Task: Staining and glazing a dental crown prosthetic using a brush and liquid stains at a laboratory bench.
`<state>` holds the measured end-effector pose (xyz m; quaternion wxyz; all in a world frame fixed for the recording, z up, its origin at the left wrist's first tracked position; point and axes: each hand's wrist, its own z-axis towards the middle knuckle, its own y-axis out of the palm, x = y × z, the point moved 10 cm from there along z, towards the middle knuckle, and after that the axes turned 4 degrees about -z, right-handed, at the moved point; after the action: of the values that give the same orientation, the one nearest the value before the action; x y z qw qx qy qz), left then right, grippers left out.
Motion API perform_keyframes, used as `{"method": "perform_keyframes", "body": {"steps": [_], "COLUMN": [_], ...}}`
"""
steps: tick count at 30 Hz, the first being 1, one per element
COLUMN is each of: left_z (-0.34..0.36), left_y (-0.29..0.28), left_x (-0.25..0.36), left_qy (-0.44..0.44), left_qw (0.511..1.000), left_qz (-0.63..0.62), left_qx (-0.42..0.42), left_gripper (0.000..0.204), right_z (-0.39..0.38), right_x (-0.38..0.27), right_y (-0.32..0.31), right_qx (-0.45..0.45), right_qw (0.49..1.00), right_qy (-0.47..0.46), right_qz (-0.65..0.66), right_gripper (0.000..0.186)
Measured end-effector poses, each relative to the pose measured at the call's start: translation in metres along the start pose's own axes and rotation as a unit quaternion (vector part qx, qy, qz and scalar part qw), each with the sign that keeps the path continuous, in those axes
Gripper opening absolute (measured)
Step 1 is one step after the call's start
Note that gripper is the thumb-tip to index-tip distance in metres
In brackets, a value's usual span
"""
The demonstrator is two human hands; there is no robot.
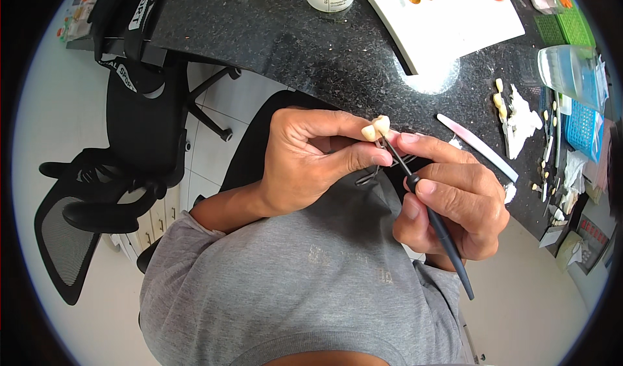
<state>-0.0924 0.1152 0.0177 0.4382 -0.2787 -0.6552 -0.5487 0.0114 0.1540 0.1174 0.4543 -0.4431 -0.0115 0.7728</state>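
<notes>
Left fingers (pixel 355 160) clamp silver metal forceps (pixel 370 176) beside a glossy, cream-yellow, two-lobed tooth-shaped piece (pixel 376 128); right fingers (pixel 457 176) grip a slim black-handled tool (pixel 446 236).

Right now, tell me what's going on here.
A person's left hand holds up a cream tooth-shaped piece. The right hand grips a dark-handled tool, its thin tip right by the piece; whether they touch is hard to tell. On the dark speckled countertop lie a white palette with coloured wells and a slim pink-and-white stick.
</notes>
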Motion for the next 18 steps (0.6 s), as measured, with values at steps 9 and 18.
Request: {"method": "perform_keyframes", "body": {"steps": [9, 18], "left_z": [0.0001, -0.0008], "left_y": [-0.0001, -0.0002], "left_x": [-0.0011, 0.0013], "left_qy": [-0.007, -0.002], "left_qw": [1.000, 1.000], "left_qz": [-0.020, -0.001], "left_qx": [0.010, 0.004], "left_gripper": [0.015, 0.014], "right_z": [0.0004, 0.0005], "right_x": [-0.0009, -0.0008], "right_y": [-0.0013, -0.0026], "right_qx": [0.001, 0.013], "right_qw": [1.000, 1.000], "right_qy": [-0.003, 0.001], "right_qz": [-0.006, -0.006], "right_gripper": [0.021, 0.020]}}
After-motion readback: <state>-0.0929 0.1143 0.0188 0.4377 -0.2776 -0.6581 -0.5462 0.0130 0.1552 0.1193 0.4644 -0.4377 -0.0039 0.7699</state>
